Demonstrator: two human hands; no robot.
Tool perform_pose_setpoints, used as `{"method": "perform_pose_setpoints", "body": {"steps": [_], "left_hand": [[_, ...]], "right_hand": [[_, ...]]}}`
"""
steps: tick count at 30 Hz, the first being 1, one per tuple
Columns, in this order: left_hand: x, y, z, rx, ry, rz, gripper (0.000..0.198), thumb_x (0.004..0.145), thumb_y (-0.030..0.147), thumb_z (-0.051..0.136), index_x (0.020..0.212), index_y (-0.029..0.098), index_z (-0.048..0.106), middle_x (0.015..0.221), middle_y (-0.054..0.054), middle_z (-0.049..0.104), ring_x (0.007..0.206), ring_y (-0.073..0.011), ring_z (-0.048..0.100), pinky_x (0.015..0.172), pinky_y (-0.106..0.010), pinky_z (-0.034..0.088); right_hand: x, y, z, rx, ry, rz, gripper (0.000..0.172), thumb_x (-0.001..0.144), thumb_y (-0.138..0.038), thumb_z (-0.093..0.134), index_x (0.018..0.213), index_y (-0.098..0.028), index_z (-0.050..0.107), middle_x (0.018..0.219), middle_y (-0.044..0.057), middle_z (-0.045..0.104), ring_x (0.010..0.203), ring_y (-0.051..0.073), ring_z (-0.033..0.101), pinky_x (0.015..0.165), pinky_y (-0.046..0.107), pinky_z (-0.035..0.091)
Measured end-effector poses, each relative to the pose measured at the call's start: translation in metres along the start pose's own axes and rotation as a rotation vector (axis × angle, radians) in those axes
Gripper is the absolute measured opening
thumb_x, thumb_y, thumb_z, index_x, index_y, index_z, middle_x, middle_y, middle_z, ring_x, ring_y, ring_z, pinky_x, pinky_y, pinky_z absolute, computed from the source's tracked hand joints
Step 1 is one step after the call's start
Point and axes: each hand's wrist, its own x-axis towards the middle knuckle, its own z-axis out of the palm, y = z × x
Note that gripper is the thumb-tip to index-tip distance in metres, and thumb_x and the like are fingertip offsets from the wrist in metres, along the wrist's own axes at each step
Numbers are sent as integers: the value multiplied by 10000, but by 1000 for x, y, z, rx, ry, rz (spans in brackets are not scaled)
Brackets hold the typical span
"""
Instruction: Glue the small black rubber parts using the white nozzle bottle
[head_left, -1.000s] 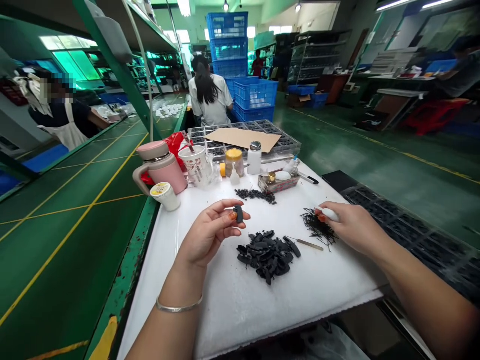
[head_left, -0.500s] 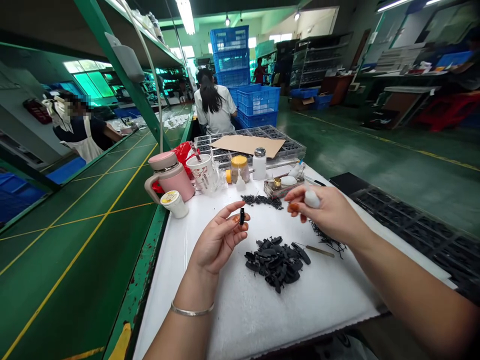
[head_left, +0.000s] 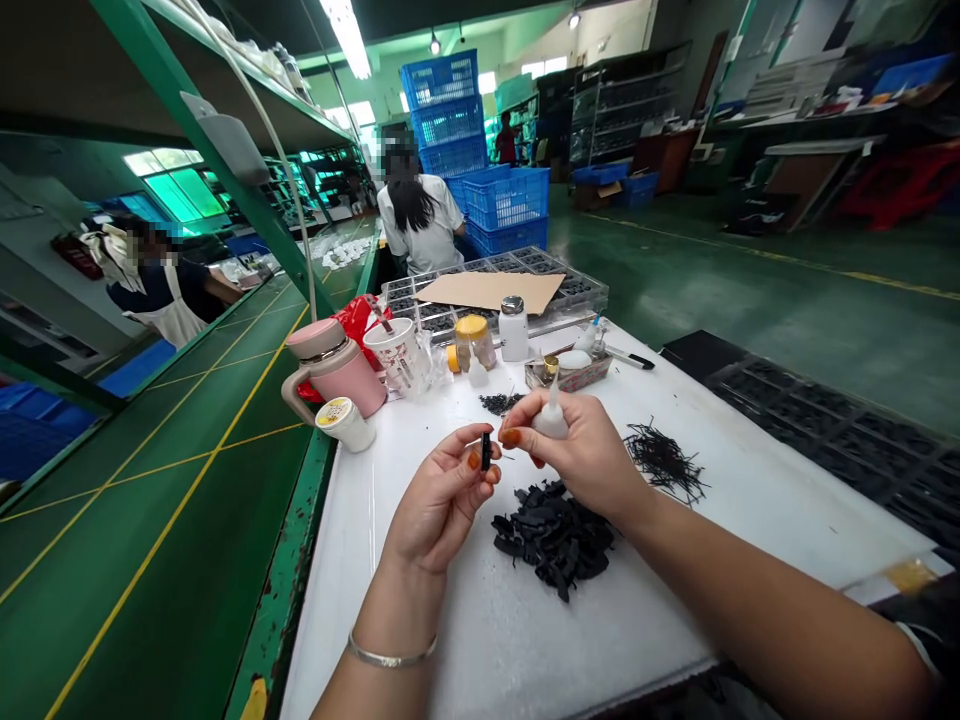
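Pinched upright between the fingers of my left hand [head_left: 442, 490] is a small black part [head_left: 486, 451]. My right hand [head_left: 574, 445] is beside it, its fingertips close to the part, and holds a small white bottle [head_left: 551, 418] with a thin tip pointing up. Whether the right fingertips also pinch something tiny cannot be made out. Below both hands lies a pile of black curved pieces [head_left: 555, 540]. Thin black sticks [head_left: 664, 460] are heaped right of my right hand. Tiny black pieces [head_left: 499, 403] lie behind the hands, partly hidden by the right one.
On the white table [head_left: 465, 650] stand a pink mug [head_left: 337, 370], a white tub [head_left: 346, 424], a cup [head_left: 394, 355], a yellow-lidded jar [head_left: 474, 343], a metal-topped bottle [head_left: 514, 330] and a small box [head_left: 574, 375]. A green conveyor [head_left: 172, 480] runs left. Two people sit beyond.
My right hand has moved left with the white bottle, up to the black part in my left hand. The stick heap is more exposed. The view has shifted slightly.
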Motion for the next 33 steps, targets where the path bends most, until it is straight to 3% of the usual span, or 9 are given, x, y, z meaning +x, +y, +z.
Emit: {"method": "perform_pose_setpoints", "body": {"steps": [10,16,21,26,33], "left_hand": [[3,-1,-2,4,78,13,286,690,127,770,950,146,651,848,-24,655,675,-73,636,605,-130,541],[4,5,-8,23,158,74,249,666,121,774,877,152,647,848,-8,663,678,-77,645,604,-141,557],[4,9,-15,66,215,114,251,672,132,767,883,166,636,859,5,669,676,-84,657,597,-164,566],[4,9,-15,94,221,116,246,674,134,760,881,167,631,856,14,668,669,-77,651,592,-168,562],[5,8,-13,135,210,118,258,672,141,760,892,169,627,858,13,670,671,-83,653,581,-172,555]], "right_hand": [[7,7,-14,-232,86,-68,85,791,-226,643,780,-147,672,674,-6,642,571,98,527,554,224,399],[15,12,-40,-514,-232,86,107,754,-225,622,702,-152,682,649,-6,636,643,130,559,593,236,384],[3,5,-49,-660,-452,174,79,724,-227,643,682,-179,688,634,-16,651,631,137,577,571,232,368],[-20,-1,-45,-738,-498,218,101,742,-235,645,659,-187,679,572,-26,597,561,116,516,502,224,309],[-41,-1,-42,-803,-512,177,78,743,-262,690,695,-200,693,689,-1,669,646,138,564,576,237,348]]}}
